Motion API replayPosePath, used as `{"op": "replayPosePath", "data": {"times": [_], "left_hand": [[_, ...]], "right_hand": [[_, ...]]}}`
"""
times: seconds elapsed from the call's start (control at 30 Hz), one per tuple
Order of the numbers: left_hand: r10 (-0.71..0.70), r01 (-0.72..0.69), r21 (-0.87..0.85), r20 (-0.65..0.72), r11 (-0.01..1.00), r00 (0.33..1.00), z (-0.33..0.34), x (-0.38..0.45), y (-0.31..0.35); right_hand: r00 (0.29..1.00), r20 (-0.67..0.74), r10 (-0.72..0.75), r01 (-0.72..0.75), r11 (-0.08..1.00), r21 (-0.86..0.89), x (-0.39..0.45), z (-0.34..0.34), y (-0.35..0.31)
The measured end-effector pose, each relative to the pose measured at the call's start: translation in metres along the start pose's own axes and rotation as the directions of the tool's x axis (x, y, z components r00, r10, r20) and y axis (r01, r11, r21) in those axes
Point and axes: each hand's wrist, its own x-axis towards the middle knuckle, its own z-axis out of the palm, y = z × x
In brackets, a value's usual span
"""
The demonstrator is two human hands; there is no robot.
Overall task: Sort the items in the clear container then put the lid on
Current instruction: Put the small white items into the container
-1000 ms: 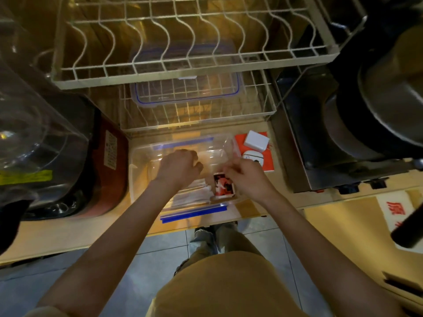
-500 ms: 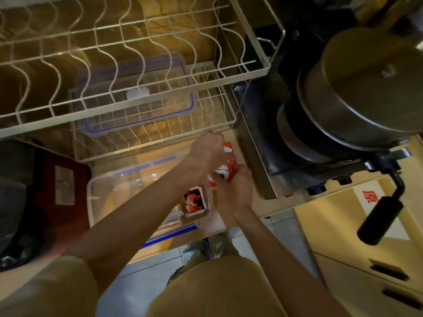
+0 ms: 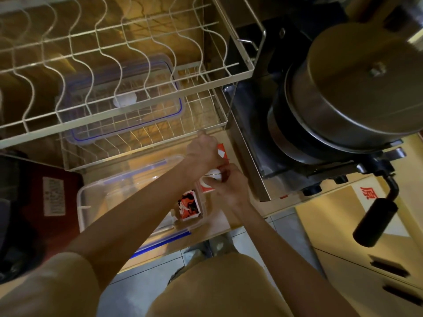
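Now I see the clear container [image 3: 96, 202] open on the counter, a red patterned packet [image 3: 189, 205] at its right end; my left hand [image 3: 201, 152] curls over a red-and-white item [image 3: 220, 152] just right of it; my right hand [image 3: 229, 186] pinches a white piece [image 3: 214, 173]; the lid [image 3: 123, 97] lies far off in the wire rack [image 3: 219, 124].

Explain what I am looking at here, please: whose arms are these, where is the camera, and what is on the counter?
The camera sits on a person's head, looking down at their own bare arms. On the wooden counter lies a clear plastic container with blue clips, holding a small orange-and-black packet. Both hands work just right of it: the left hand and right hand are on a red-and-white packet; fingers are curled, but the exact hold is hidden. The clear blue-rimmed lid waits in the white wire dish rack. A steel pot stands right.
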Motion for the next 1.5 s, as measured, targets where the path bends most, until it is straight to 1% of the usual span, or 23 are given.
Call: {"op": "replayPosePath", "data": {"times": [0.1,0.2,0.23,0.3,0.37,0.43,0.5,0.57,0.63,0.7,0.73,0.8,0.87,0.93,1.0,1.07,1.13,1.17,1.27,1.37,1.43,1.47,1.5], "left_hand": [[0.041,-0.042,-0.099,-0.013,0.994,0.999,-0.006,-0.006,-0.007],[0.15,-0.152,-0.206,-0.022,0.967,0.988,-0.015,-0.016,-0.022],[0.178,-0.184,-0.237,-0.047,0.954,0.983,-0.017,-0.022,-0.028],[0.187,-0.217,-0.306,-0.126,0.927,0.974,-0.022,-0.035,-0.043],[0.196,-0.244,-0.293,-0.184,0.924,0.963,-0.029,-0.048,-0.06],[0.226,-0.269,-0.25,-0.189,0.93,0.956,-0.036,-0.06,-0.078],[0.257,-0.293,-0.227,-0.177,0.929,0.95,-0.04,-0.072,-0.096],[0.263,-0.294,-0.221,-0.16,0.93,0.952,-0.034,-0.083,-0.11],[0.201,-0.222,-0.238,-0.111,0.946,0.973,-0.02,-0.09,-0.121],[0.127,-0.137,-0.281,-0.054,0.95,0.99,-0.002,-0.089,-0.132],[0.102,-0.11,-0.292,-0.04,0.95,0.994,0.007,-0.088,-0.136],[0.049,-0.061,-0.309,-0.047,0.949,0.998,0.022,-0.084,-0.144],[0.007,-0.037,-0.329,-0.093,0.944,0.996,0.035,-0.081,-0.148],[-0.015,-0.043,-0.344,-0.164,0.938,0.986,0.047,-0.079,-0.147],[-0.029,-0.056,-0.355,-0.229,0.933,0.973,0.057,-0.077,-0.144],[-0.056,-0.041,-0.362,-0.254,0.931,0.966,0.065,-0.076,-0.143],[-0.075,-0.014,-0.328,-0.256,0.944,0.964,0.071,-0.075,-0.144],[-0.068,-0.018,-0.307,-0.267,0.951,0.961,0.073,-0.075,-0.145],[-0.046,-0.044,-0.284,-0.304,0.958,0.952,0.076,-0.073,-0.148],[-0.051,-0.072,-0.347,-0.333,0.935,0.941,0.08,-0.074,-0.151],[-0.054,-0.089,-0.375,-0.355,0.923,0.933,0.085,-0.075,-0.152],[-0.064,-0.09,-0.397,-0.359,0.913,0.931,0.087,-0.077,-0.152],[-0.082,-0.084,-0.425,-0.357,0.901,0.931,0.088,-0.078,-0.153]], "right_hand": [[1.0,0.011,-0.018,0.018,1.0,0.025,-0.003,-0.007,0.002],[1.0,0.0,0.007,-0.007,0.995,0.098,-0.004,-0.014,0.005],[1.0,0.0,0.024,-0.023,0.992,0.124,-0.004,-0.017,0.006],[0.998,0.012,0.054,-0.056,0.984,0.17,-0.003,-0.022,0.006],[0.998,0.002,0.069,-0.068,0.975,0.213,0.0,-0.024,0.003],[0.999,0.003,0.053,-0.052,0.963,0.263,0.001,-0.024,-0.004],[0.999,0.042,0.011,-0.022,0.96,0.278,0.002,-0.019,-0.015],[0.998,0.054,-0.043,0.03,0.975,0.221,0.001,-0.009,-0.028],[0.993,0.051,-0.109,0.098,0.979,0.181,-0.002,0.005,-0.04],[0.987,0.074,-0.141,0.131,0.984,0.124,-0.006,0.021,-0.047],[0.985,0.085,-0.149,0.144,0.988,0.061,-0.008,0.03,-0.05],[0.978,0.101,-0.184,0.197,0.971,-0.136,-0.012,0.045,-0.052],[0.962,0.105,-0.253,0.274,0.895,-0.351,-0.014,0.059,-0.054],[0.939,0.145,-0.311,0.339,0.775,-0.533,-0.015,0.071,-0.054],[0.923,0.193,-0.333,0.377,0.681,-0.628,-0.012,0.083,-0.051],[0.911,0.207,-0.356,0.396,0.623,-0.674,-0.007,0.093,-0.046],[0.904,0.21,-0.371,0.403,0.579,-0.709,-0.002,0.1,-0.042],[0.907,0.203,-0.369,0.396,0.58,-0.712,0.0,0.103,-0.04],[0.932,0.14,-0.335,0.334,0.639,-0.693,0.005,0.109,-0.036],[0.943,0.108,-0.316,0.303,0.675,-0.673,0.001,0.113,-0.034],[0.95,0.08,-0.303,0.288,0.743,-0.604,-0.002,0.113,-0.032],[0.949,0.066,-0.307,0.286,0.759,-0.585,-0.003,0.113,-0.031],[0.947,0.061,-0.315,0.288,0.747,-0.599,-0.003,0.114,-0.031]]}}
